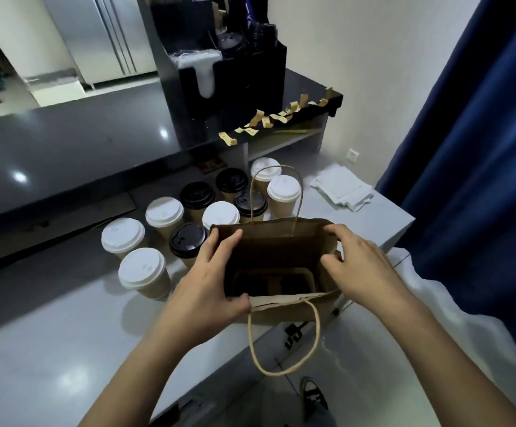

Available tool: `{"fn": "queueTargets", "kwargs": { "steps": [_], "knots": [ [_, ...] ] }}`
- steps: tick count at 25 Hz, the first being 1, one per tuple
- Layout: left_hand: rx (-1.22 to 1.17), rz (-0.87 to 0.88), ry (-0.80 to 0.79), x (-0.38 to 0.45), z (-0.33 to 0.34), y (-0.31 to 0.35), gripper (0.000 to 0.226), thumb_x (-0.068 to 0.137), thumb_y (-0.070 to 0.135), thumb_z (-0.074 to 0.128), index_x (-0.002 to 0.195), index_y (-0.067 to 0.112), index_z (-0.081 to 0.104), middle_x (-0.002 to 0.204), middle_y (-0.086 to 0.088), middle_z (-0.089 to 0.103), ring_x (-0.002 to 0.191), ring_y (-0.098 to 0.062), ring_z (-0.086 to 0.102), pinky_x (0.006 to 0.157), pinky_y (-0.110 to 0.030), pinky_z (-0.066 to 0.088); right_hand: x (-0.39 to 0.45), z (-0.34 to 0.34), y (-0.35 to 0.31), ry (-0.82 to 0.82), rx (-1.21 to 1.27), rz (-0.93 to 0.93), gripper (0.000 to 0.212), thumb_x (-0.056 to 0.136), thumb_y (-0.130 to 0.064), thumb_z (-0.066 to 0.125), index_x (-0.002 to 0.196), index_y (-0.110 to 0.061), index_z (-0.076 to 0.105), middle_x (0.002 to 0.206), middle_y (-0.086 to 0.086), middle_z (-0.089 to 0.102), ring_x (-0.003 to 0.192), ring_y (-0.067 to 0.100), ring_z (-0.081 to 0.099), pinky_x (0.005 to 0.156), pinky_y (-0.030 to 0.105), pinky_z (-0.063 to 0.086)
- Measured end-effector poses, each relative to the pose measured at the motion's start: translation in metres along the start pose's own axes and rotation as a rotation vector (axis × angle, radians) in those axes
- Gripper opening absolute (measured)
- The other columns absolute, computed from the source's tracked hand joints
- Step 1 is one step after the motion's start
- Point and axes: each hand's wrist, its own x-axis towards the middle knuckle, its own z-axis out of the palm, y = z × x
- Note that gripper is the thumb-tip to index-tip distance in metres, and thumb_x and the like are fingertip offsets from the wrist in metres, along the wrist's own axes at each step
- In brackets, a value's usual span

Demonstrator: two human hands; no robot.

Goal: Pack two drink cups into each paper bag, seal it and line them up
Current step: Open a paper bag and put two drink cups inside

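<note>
- Both hands have a grip on the mouth of one brown paper bag [281, 241]: the left hand [210, 272] pinches the bag's left rim, fingers curled inside and thumb at the near corner; the right hand [358, 266] pinches the right rim, fingers hooked over the edge.
- Held this way the bag stands upright and open at the near edge of the pale grey bench [50, 334], its mouth a wide rectangle.
- Inside, at the bottom, a dark cardboard insert [273, 282] shows; what it holds I cannot tell.
- One twisted paper handle [284, 340] hangs down the near side over the bench edge; the far handle [276, 192] stands up above the far rim.
- Just beyond and left of the bag stands a cluster of lidded paper drink cups: white-lidded cups [142, 269] nearest on the left, black-lidded cups [188, 241] mixed among them, one touching distance from the left hand.
- Further right on the bench lies a loose stack of white paper napkins [343, 188].
- Behind the cups rises a higher dark counter [65, 149] carrying a black organiser [229, 87] with lids and sleeves.
- Along the counter's front edge hangs a row of yellowish sticker strips [278, 118].
- A blue curtain [481, 149] hangs at the right; below, a dark shoe [313, 396] shows on the floor.
</note>
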Motion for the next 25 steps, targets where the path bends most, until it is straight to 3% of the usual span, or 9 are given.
{"fn": "queueTargets", "kwargs": {
  "steps": [3,8,11,15,19,25],
  "knots": [
    [0.001,-0.133,0.076,0.019,0.012,0.010,0.102,0.073,0.039,0.073,0.151,0.058,0.008,0.168,0.012,-0.001,0.143,-0.023,0.038,0.102,-0.035,0.047,0.048,-0.005,0.009,-0.135,-0.009,-0.070,0.054,0.095,-0.031,0.057,0.146,-0.039,0.040,0.108,-0.012,0.057,0.087,0.007,0.052,0.074,0.029,0.043],
    [0.007,-0.218,0.125,0.027,0.024,0.022,0.102,0.074,0.038,0.073,0.151,0.057,0.010,0.168,0.012,-0.001,0.131,-0.015,0.045,0.097,-0.031,0.049,0.089,-0.007,0.016,-0.218,-0.010,-0.173,0.054,0.094,-0.031,0.056,0.146,-0.037,0.042,0.128,-0.005,0.064,0.093,0.011,0.049,0.080,0.031,0.042],
    [-0.004,-0.278,0.186,0.031,0.035,0.028,0.101,0.075,0.037,0.075,0.151,0.058,0.011,0.167,0.015,0.000,0.143,-0.013,0.031,0.099,-0.027,0.043,0.113,-0.007,0.018,-0.284,-0.001,-0.241,0.054,0.094,-0.032,0.056,0.146,-0.038,0.042,0.137,-0.006,0.062,0.096,0.010,0.048,0.082,0.031,0.041],
    [-0.007,-0.357,0.247,0.036,0.046,0.039,0.102,0.074,0.039,0.077,0.150,0.059,0.012,0.166,0.017,0.000,0.149,-0.013,0.022,0.102,-0.024,0.036,0.133,-0.010,0.022,-0.352,0.003,-0.328,0.055,0.091,-0.032,0.057,0.144,-0.039,0.044,0.134,-0.005,0.061,0.099,0.012,0.051,0.081,0.033,0.043],
    [-0.009,-0.414,0.291,0.036,0.053,0.048,0.103,0.075,0.038,0.080,0.152,0.056,0.015,0.167,0.013,0.002,0.152,-0.016,0.019,0.110,-0.033,0.041,0.143,-0.017,0.027,-0.411,0.002,-0.439,0.049,0.090,-0.037,0.058,0.137,-0.040,0.048,0.133,-0.011,0.053,0.099,0.012,0.057,0.082,0.034,0.047],
    [0.018,-0.468,0.337,0.038,0.060,0.060,0.102,0.076,0.035,0.080,0.153,0.053,0.016,0.168,0.006,0.005,0.152,-0.015,0.018,0.109,-0.028,0.036,0.157,-0.022,0.029,-0.405,0.037,-0.537,0.033,0.093,-0.046,0.060,0.126,-0.040,0.058,0.121,-0.017,0.050,0.090,0.012,0.062,0.084,0.037,0.053]
  ]
}}
